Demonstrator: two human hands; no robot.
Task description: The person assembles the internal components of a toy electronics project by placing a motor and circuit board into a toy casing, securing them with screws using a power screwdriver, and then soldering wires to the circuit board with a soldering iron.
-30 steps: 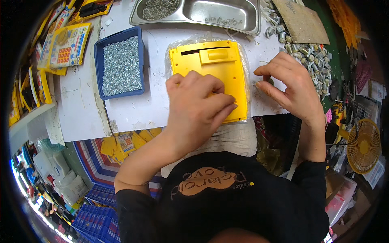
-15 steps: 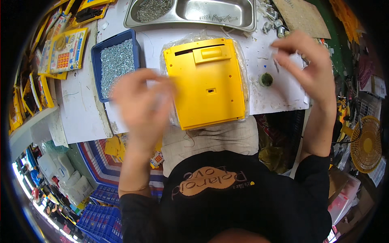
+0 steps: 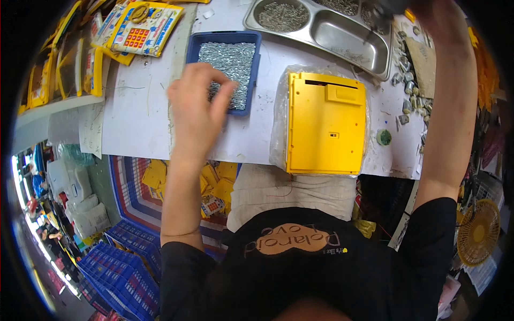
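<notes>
My left hand (image 3: 195,101) is over the near left edge of a blue plastic bin (image 3: 194,48) full of small silver screws (image 3: 230,59). Its thumb and forefinger come together at the tips; whatever is between them is too small to make out. A yellow plastic casing (image 3: 321,125) lies on clear plastic wrap (image 3: 279,120), its back with a small switch facing up. At the upper right edge, my right hand (image 3: 436,18) is stretched far forward beside a blurred dark grey object (image 3: 393,5). Its fingers are smeared and partly cut off.
A steel compartment tray (image 3: 316,40) with small metal parts and springs stands at the back. Metal cylinders (image 3: 408,88) lie to the right, near a small green-filled round container (image 3: 384,137). Packed yellow toys (image 3: 142,35) sit at left; a basket (image 3: 128,198) of yellow parts is below.
My right hand has swung up and forward to the far right edge. My left hand has left the casing's side for the screw bin. The view has shifted, so the table appears further right.
</notes>
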